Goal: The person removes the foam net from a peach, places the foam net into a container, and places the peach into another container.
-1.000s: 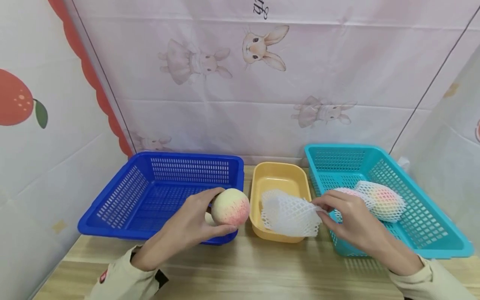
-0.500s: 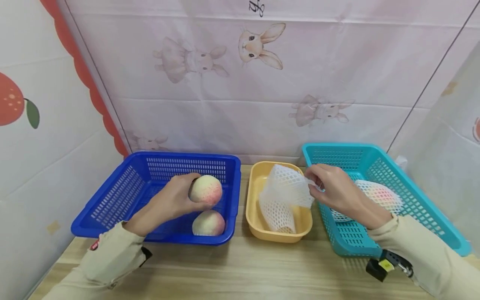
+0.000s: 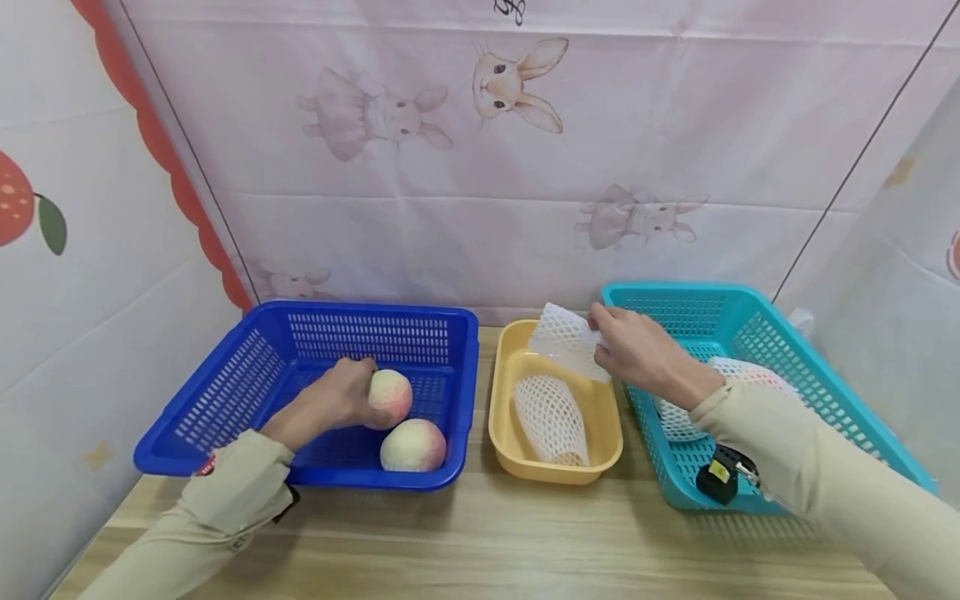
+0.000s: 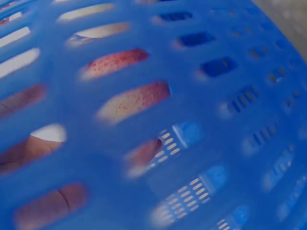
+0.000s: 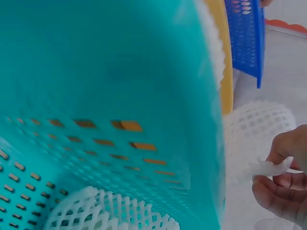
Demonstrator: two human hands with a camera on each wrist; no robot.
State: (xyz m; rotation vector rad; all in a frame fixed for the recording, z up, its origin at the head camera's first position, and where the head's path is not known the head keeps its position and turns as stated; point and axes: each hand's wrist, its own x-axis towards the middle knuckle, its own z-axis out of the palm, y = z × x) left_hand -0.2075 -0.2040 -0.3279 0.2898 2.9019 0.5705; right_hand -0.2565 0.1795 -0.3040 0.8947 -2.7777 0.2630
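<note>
My left hand [image 3: 341, 396] grips a pale yellow and pink peach [image 3: 391, 397] low inside the blue basket [image 3: 300, 478]. A second peach [image 3: 413, 446] lies in front of it, near the basket's front right corner. In the left wrist view the basket wall [image 4: 144, 139] covers most of the hand and fruit. My right hand [image 3: 637, 346] pinches the edge of a white foam net sleeve [image 3: 567, 340] over the back of the yellow tub [image 3: 504, 417]. The right wrist view shows finger and thumb on the sleeve [image 5: 254, 139]. Another foam net sleeve [image 3: 552, 421] lies in the tub.
The teal basket [image 3: 678, 492] stands at the right, with peaches in foam nets [image 3: 750, 372] inside, partly hidden by my right arm. Its wall [image 5: 120, 96] fills much of the right wrist view. A wooden table [image 3: 517, 533] runs along the front; a rabbit-print sheet [image 3: 420, 242] hangs behind.
My left hand has carried the peach left and down into the blue basket. My right hand has moved left and back, lifting one foam sleeve off the other, which stays in the tub.
</note>
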